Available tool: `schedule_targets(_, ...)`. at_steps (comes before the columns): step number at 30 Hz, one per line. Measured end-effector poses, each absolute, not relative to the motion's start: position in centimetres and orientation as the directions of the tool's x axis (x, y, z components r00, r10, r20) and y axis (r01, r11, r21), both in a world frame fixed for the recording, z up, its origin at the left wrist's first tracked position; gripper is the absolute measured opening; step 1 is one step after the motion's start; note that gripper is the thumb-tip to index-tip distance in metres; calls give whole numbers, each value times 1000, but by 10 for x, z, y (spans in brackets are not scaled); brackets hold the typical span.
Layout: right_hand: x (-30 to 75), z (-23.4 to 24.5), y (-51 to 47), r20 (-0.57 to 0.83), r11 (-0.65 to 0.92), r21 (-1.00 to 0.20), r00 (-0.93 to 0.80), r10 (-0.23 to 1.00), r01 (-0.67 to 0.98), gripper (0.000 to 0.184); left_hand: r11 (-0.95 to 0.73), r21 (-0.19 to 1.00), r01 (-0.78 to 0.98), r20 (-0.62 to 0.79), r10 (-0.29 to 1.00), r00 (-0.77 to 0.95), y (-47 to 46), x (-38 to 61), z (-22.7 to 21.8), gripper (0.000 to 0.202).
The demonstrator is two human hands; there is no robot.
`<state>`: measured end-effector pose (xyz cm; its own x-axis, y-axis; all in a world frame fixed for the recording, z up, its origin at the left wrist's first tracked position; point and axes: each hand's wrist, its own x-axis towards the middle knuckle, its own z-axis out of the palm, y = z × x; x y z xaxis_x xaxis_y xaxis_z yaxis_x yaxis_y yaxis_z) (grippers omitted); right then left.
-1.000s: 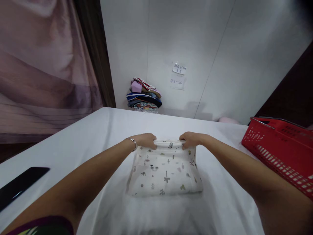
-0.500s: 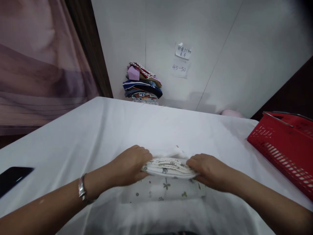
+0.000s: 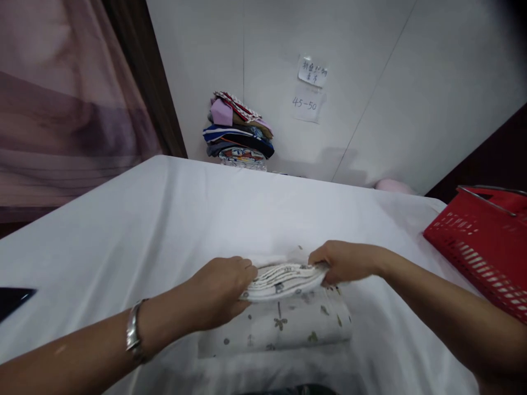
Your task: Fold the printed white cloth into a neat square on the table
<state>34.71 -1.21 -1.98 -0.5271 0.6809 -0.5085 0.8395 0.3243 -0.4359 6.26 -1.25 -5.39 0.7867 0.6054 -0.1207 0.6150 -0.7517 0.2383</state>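
A white cloth with a small leaf print [image 3: 280, 323] lies on the white-covered table, its far part folded into a thick stack of layers. My left hand [image 3: 224, 288] is closed on the left end of that stack, with the thumb below it. At the right end, my right hand [image 3: 343, 260] pinches the layers between thumb and fingers. Between the hands the layered edge faces me and tilts up toward the right. The nearer part of the cloth lies flat beneath. A silver bracelet [image 3: 134, 332] circles my left wrist.
A red plastic basket [image 3: 477, 241] with a metal handle stands at the right. At the left edge lies a dark phone-like object [image 3: 16, 300]. Beyond the table's far edge, a pile of folded fabrics [image 3: 239, 131] rests against the wall, near paper notes [image 3: 308, 104]. A pink curtain [image 3: 69, 93] hangs left.
My right hand has risen slightly and turned, tilting the right end of the folded stack upward. My left hand stays on its end. The view has shifted a little.
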Motion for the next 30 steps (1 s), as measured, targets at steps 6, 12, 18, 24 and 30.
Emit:
schedule_targets(6,332,-15,-65,-402,500,-286,-576,711,817,20,-783,267,562,-57,570,820,-24,50,-64,22)
schedule_targets(12,359,-17,-1,-456,180,-675,-597,660,716,39,-800,249,546,-39,555,831,-20,52,-64,18)
schedule_targets(18,351,-75,63,-391,328,-438,-506,769,837,34,-816,223,533,-16,544,839,-23,54,-57,16)
schedule_targets(24,323,-104,58,-437,514,-197,-544,716,835,31,-823,195,534,-28,540,841,-21,55,-52,14)
schedule_targets(30,358,-77,49,-239,421,-340,-510,826,841,14,-813,220,539,-17,549,835,-15,55,-52,12)
